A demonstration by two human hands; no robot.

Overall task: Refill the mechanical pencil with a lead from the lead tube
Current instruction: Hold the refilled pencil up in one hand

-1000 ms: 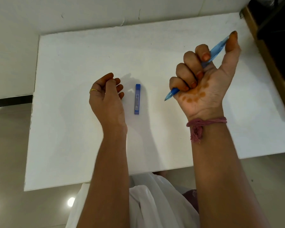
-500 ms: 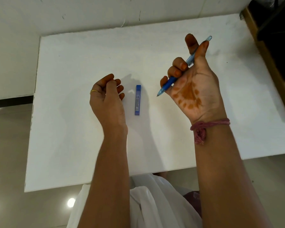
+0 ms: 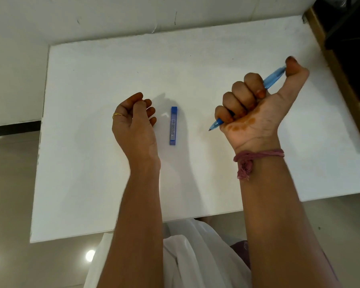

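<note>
right hand (image 3: 256,109), right of centre: fisted round mechanical pencil (image 3: 272,80), thumb on its cap | left hand (image 3: 133,121): loosely curled, holding nothing | lead tube (image 3: 173,125): centre, on table (image 3: 92,183), unopened | risk: thumb clicks may eject nothing, or fist grip hinders cap removal

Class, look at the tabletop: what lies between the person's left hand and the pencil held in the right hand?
In the head view, the blue lead tube lies flat on the white table, between the left hand and the mechanical pencil gripped by the right hand.

gold ring (image 3: 117,115) | pink thread wristband (image 3: 258,155) (frayed knot) | white garment (image 3: 195,256)
</note>
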